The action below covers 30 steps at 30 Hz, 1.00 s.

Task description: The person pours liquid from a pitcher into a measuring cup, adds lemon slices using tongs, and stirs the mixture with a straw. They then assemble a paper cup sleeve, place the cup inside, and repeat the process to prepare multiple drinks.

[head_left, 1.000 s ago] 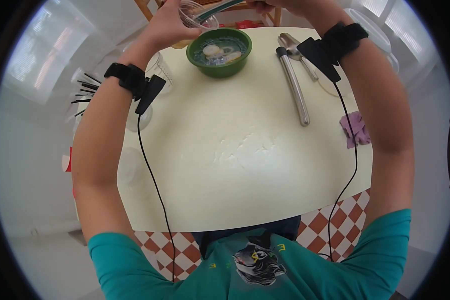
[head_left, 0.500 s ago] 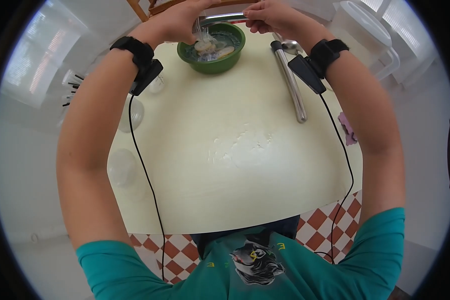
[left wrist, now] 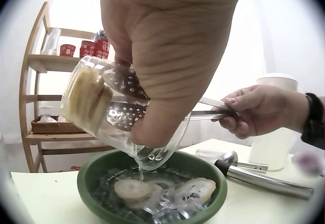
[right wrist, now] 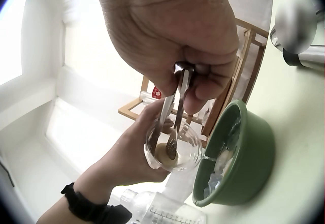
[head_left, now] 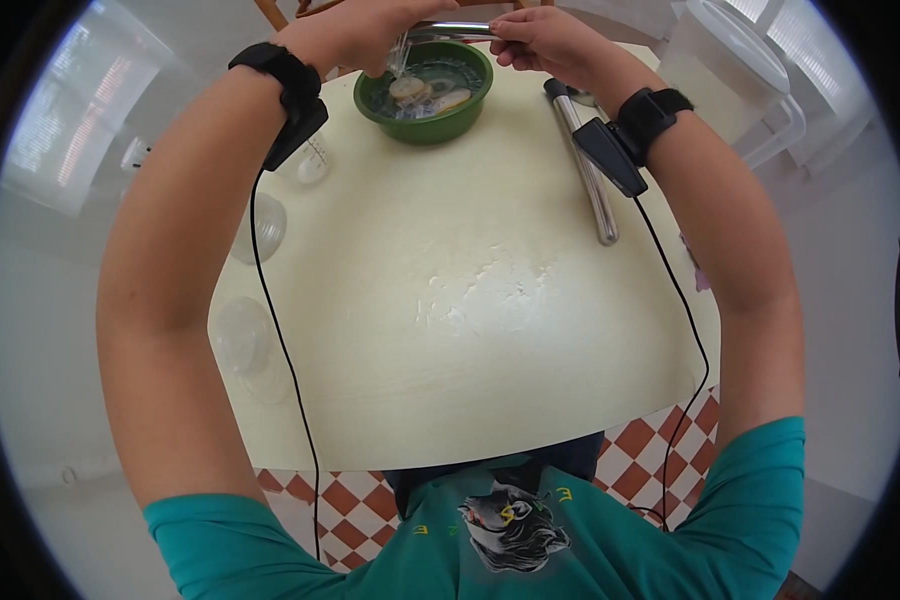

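Observation:
My left hand (left wrist: 167, 66) grips a clear cup (left wrist: 179, 141), tipped over a green bowl (left wrist: 92, 178) with its mouth low. Pale yellowish slices (left wrist: 84, 99) are stacked toward the cup's base. A thin stream of liquid runs from the lip into the bowl. In the bowl lie pale round slices (left wrist: 133, 189) and ice (left wrist: 175, 211) in liquid. My right hand (right wrist: 177, 36) pinches metal tongs (right wrist: 177, 104) near their joined end. Their perforated tips reach into the cup, against the slices. In the head view, the left hand hides most of the cup.
On the table right of the bowl lie a metal muddler (head_left: 592, 180) and a metal scoop (left wrist: 221, 157). A large lidded pitcher (head_left: 720, 75) stands at the right edge. Clear lids (head_left: 242, 335) and a measuring cup (head_left: 313, 160) are at the left. Spilled water (head_left: 490, 285) marks the middle.
The cup has come down over the bowl and tipped further, and its liquid is running out. My right hand has lowered, bringing the tongs from a slant to nearly level.

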Motion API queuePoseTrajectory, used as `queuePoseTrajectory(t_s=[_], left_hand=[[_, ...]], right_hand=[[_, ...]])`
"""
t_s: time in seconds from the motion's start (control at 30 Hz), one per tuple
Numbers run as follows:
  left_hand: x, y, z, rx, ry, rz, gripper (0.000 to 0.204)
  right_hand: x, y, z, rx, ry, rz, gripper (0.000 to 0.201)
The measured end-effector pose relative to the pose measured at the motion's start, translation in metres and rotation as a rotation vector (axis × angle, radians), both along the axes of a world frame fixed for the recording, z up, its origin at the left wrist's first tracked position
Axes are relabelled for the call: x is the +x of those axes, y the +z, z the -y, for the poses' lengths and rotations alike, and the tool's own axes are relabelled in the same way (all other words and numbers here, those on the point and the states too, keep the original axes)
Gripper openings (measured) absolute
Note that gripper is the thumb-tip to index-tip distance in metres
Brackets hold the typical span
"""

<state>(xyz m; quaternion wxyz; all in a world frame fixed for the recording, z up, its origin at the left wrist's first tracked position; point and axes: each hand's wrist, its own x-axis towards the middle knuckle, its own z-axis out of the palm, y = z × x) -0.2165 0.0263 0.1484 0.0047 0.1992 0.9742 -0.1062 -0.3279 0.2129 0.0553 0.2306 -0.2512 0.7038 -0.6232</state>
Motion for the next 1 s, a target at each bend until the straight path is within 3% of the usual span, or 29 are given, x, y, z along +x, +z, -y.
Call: queuePoseTrajectory(t_s=[0.5, 0.67, 0.8, 0.87, 1.0], left_hand=[[0.006, -0.008, 0.0, 0.003, 0.092, -0.007, 0.089], [0.012, -0.021, 0.015, 0.242, -0.049, -0.148, 0.094], [-0.003, -0.045, 0.033, 0.334, -0.033, -0.234, 0.091], [-0.003, -0.052, 0.034, 0.379, 0.038, -0.134, 0.098], [-0.004, -0.049, 0.031, 0.222, -0.02, -0.207, 0.097]], right_hand=[[0.011, 0.01, 0.0, 0.088, -0.094, -0.118, 0.023], [0.015, 0.021, -0.002, 0.139, -0.128, -0.18, 0.022], [0.021, 0.036, 0.001, 0.182, -0.1, -0.197, 0.021], [0.021, 0.041, 0.004, 0.197, -0.093, -0.202, 0.021], [0.014, 0.035, 0.008, 0.253, -0.019, -0.219, 0.021]])
